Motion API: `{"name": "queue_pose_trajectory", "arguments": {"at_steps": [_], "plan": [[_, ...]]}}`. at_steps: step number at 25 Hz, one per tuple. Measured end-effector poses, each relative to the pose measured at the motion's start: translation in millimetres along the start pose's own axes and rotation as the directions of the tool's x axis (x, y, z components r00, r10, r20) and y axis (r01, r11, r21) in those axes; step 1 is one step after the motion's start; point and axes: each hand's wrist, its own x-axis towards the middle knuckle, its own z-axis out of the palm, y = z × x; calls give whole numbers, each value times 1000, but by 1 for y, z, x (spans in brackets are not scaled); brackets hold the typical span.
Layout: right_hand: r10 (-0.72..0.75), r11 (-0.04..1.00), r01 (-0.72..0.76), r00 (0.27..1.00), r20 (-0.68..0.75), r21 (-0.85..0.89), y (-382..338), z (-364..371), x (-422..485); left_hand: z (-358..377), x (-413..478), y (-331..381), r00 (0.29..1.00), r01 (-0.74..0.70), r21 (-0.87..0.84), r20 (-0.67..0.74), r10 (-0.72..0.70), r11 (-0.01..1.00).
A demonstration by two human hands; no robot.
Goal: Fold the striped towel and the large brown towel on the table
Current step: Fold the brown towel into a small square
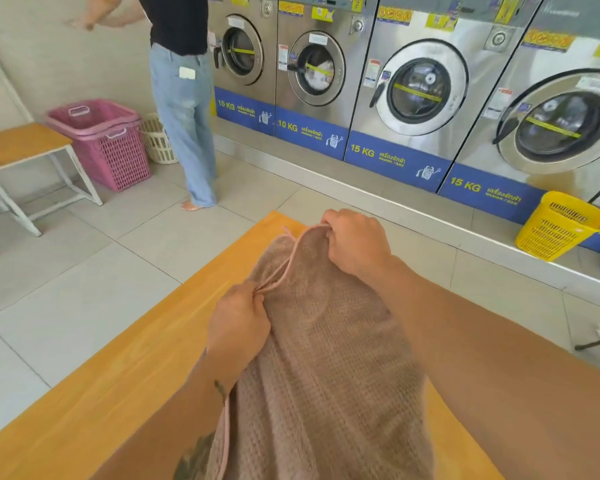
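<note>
Head view: large brown waffle-weave towel bunched over orange wooden surface, reaching toward far corner. Left hand and right hand fingers pinch its pink hem. Risk: uneven pull skews the fold.

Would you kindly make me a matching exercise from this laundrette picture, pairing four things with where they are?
Things:
1. brown towel
2. yellow basket
3. pink basket
4. right hand

Places:
A. on the tiled floor beside the bench, at the left
B. tilted on the ledge at the right
C. gripping the towel's far trimmed edge
D. bunched over the wooden table

Pairs: 1-D, 2-B, 3-A, 4-C
</note>
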Motion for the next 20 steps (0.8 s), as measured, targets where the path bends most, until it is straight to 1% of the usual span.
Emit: {"name": "queue_pose_trajectory", "arguments": {"at_steps": [3, 4, 6, 7, 8, 9, 10, 12, 14, 15, 17, 20], "plan": [[-13, 998, 15, 999, 32, -67, -19, 24, 37, 2, 22, -23, 997, 75, 58, -2, -75, 995], [8, 995, -3, 999, 52, -100, -26, 32, 45, 2, 28, -30, 992, 122, 101, 7, -124, 987], [96, 984, -78, 989, 109, -161, -38, 49, 51, 3, 36, -41, 977, 187, 213, 63, -204, 959], [125, 979, -103, 985, 121, -174, -44, 56, 48, 4, 38, -46, 972, 184, 275, 91, -216, 944], [108, 981, -89, 989, 104, -174, -50, 62, 40, 6, 40, -48, 973, 160, 323, 105, -204, 933], [52, 985, -37, 995, 87, -168, -57, 67, 27, 8, 39, -49, 976, 137, 348, 111, -186, 928], [-18, 988, 32, 995, 95, -149, -64, 72, 10, 8, 36, -49, 979, 125, 343, 107, -171, 931], [-90, 991, 109, 972, 215, -75, -71, 70, -23, 1, 27, -44, 982, 133, 291, 90, -165, 947], [-66, 996, 81, 934, 350, -30, -69, 59, -48, -15, 14, -35, 982, 149, 234, 82, -172, 961], [-45, 998, 56, 920, 389, -15, -68, 51, -60, -24, 4, -31, 981, 152, 219, 84, -174, 964], [-26, 1000, 17, 901, 434, 26, -68, 28, -88, -45, -28, -23, 976, 182, 177, 88, -200, 967], [-55, 995, 9, 889, 455, 102, -74, -11, -134, -80, -92, -12, 961, 259, 85, 80, -266, 962]]}}
